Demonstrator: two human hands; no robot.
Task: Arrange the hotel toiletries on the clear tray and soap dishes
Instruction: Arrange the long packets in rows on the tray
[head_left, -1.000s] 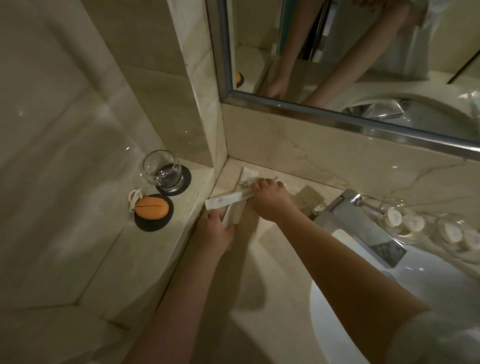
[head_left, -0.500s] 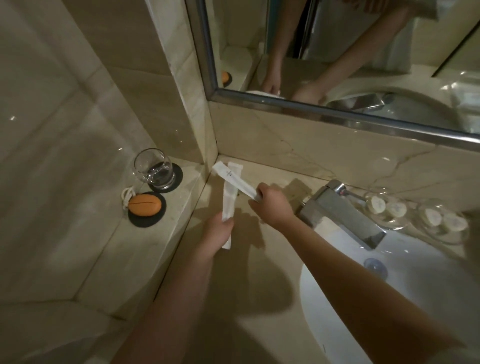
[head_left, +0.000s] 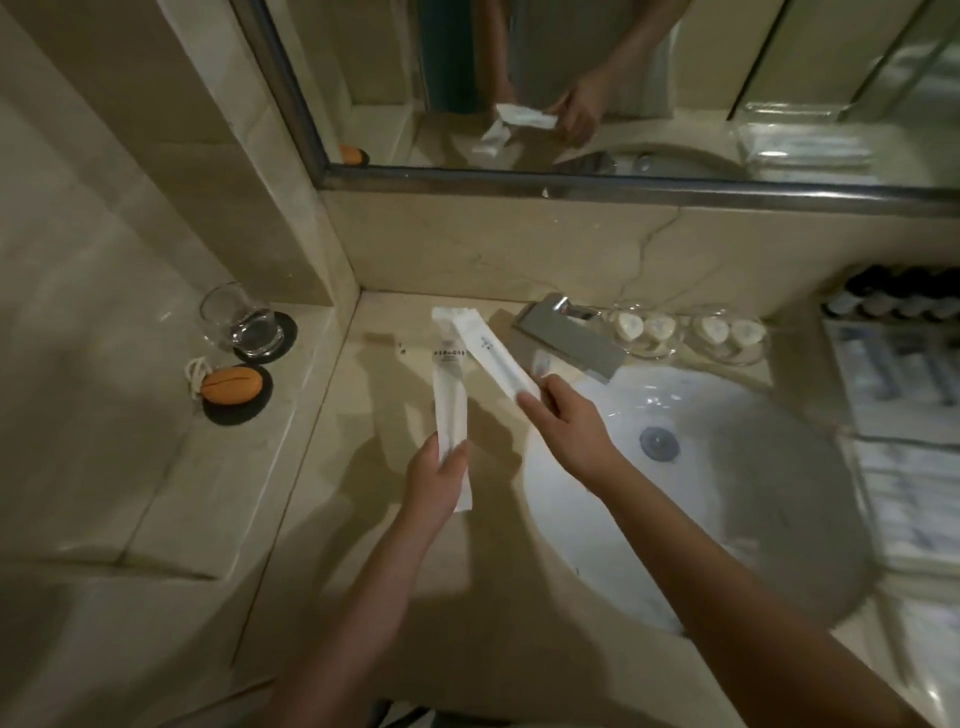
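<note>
Ledge, far left: glass (head_left: 236, 325) and orange item (head_left: 231, 385), set near its front edge.
Upright sachet (head_left: 449, 384): lower end gripped by left hand (head_left: 439, 478).
Slanted sachet (head_left: 488, 353): pinched by right hand (head_left: 566, 421). Both are held above open counter beside the basin (head_left: 727, 467).
Soap dishes (head_left: 644, 332): sited behind the basin.
Clear tray (head_left: 893, 374): blurred, at the right edge.

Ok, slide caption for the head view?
Left hand holds a white packet, right hand a second packet, over the counter beside the basin.
</note>
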